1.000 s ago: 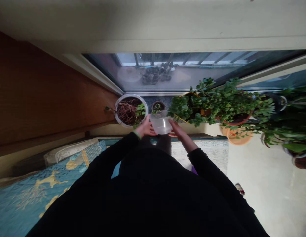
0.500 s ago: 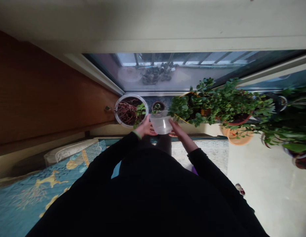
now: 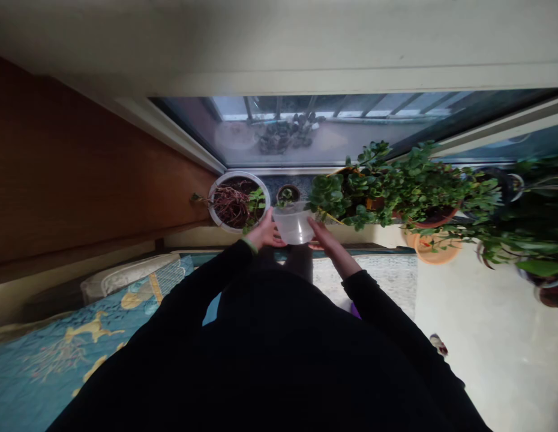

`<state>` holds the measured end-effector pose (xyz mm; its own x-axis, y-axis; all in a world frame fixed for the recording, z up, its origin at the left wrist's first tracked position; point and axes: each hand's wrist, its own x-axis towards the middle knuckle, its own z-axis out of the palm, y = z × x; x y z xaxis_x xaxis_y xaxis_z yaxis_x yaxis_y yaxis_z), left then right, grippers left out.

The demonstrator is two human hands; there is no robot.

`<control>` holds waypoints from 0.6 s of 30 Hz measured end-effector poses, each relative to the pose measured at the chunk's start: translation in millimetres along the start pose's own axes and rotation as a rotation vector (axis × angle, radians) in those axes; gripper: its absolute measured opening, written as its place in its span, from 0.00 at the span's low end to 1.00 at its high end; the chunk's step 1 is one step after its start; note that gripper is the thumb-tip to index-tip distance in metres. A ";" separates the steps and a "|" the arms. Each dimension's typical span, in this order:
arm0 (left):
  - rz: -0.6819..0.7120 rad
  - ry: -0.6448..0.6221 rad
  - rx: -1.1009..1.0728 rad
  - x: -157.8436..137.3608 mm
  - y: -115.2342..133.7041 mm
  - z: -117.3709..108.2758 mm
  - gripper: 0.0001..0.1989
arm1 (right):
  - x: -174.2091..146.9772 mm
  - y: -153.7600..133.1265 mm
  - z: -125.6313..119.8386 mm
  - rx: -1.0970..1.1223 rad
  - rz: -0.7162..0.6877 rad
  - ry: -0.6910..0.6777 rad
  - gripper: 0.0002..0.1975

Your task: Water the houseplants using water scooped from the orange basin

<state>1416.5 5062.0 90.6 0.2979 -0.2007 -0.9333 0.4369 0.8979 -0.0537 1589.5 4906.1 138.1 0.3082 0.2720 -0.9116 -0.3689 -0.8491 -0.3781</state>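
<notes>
Between my two hands is a translucent plastic tub [image 3: 294, 225], held at the front edge of the windowsill. My left hand [image 3: 263, 233] grips its left side, with the fingers curled toward the base. On the opposite side, my right hand [image 3: 323, 236] presses its thumb to the wall, and its fingers reach underneath. Just beyond the tub stands a small pot [image 3: 288, 192] with a little green plant, its lower part hidden by the rim. A wide white-rimmed pot [image 3: 212, 207] of reddish stems and some green leaves sits left of my hands.
Leafy potted plants [image 3: 387, 183] line the sill to the right, in front of the window [image 3: 279, 150]. An orange pot [image 3: 437, 251] stands lower at right. A brown wooden panel [image 3: 90, 162] closes off the left, above a blue patterned cover [image 3: 139, 324].
</notes>
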 end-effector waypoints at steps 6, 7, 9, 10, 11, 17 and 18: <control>0.002 0.017 0.032 -4.8 1.1 3.1 0.52 | -3.8 -4.1 0.9 -0.007 0.016 0.012 0.32; 0.001 0.018 0.032 -5.4 1.3 3.4 0.52 | -4.1 -4.4 0.9 -0.008 0.017 0.017 0.33; -0.004 0.019 0.029 -6.0 1.6 3.5 0.53 | -4.7 -4.8 0.7 -0.009 0.014 0.026 0.34; -0.007 0.018 0.028 -6.1 1.9 3.4 0.54 | -4.9 -4.8 0.6 -0.009 0.013 0.030 0.36; -0.010 0.017 0.026 -6.1 2.1 3.2 0.54 | -5.1 -4.8 0.4 -0.010 0.010 0.034 0.37; -0.016 0.027 0.027 -5.7 3.0 2.8 0.53 | -5.6 -5.1 -0.1 0.000 -0.004 0.028 0.34; -0.017 0.034 0.026 -5.6 3.0 2.8 0.53 | -5.8 -5.3 0.1 -0.005 -0.001 0.027 0.33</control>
<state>1418.5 5064.8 96.7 0.2616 -0.2025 -0.9437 0.4638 0.8838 -0.0610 1589.6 4909.1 145.3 0.3320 0.2603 -0.9066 -0.3647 -0.8510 -0.3779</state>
